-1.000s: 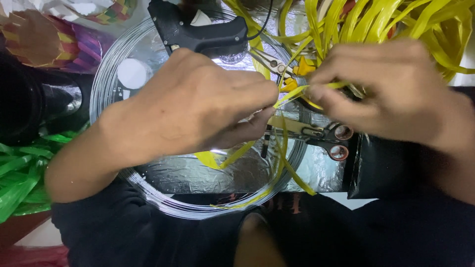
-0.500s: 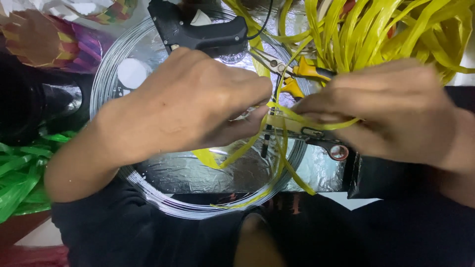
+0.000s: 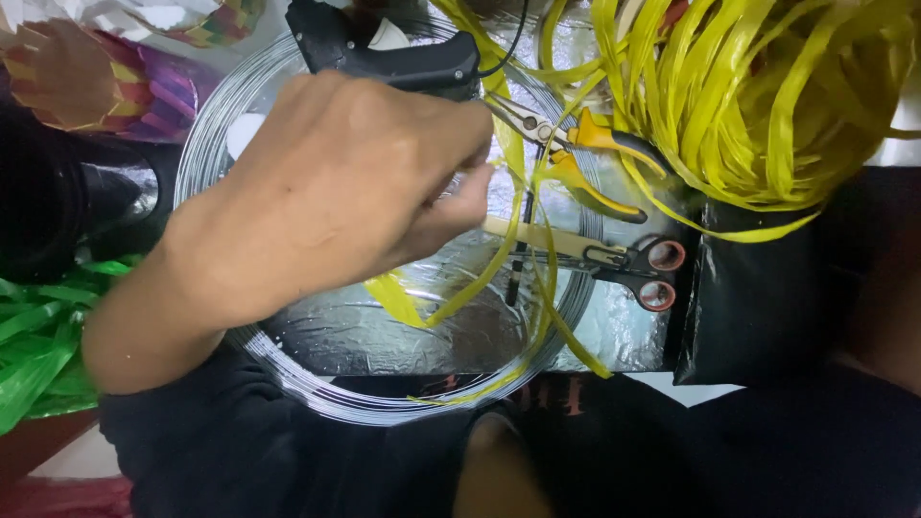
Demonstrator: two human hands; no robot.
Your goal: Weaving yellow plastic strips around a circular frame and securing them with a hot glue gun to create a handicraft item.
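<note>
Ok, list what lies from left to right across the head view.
Green plastic strips → left hand pinching a yellow strip over the wire coil → black-handled scissors → black bag under the yellow strip bundle.

The thin yellow plastic ribbon strips point(image 3: 518, 245) pinched at the left hand point(image 3: 345, 192) look smooth and slightly glossy, as does the big loose bundle of the same yellow plastic ribbon point(image 3: 767, 105). The round coil of thin silver metal wire point(image 3: 384, 403) shines brightly. Beneath it lies a crinkled silver foil sheet point(image 3: 384, 336), mirror-like and creased. The black plastic glue gun point(image 3: 384, 53) is matt. The pliers with yellow rubbery handles point(image 3: 585, 158) have dull grey metal tips. The scissors with black and red plastic loops point(image 3: 633, 264) look smooth. The green plastic strips point(image 3: 38, 336) are glossy.
</note>
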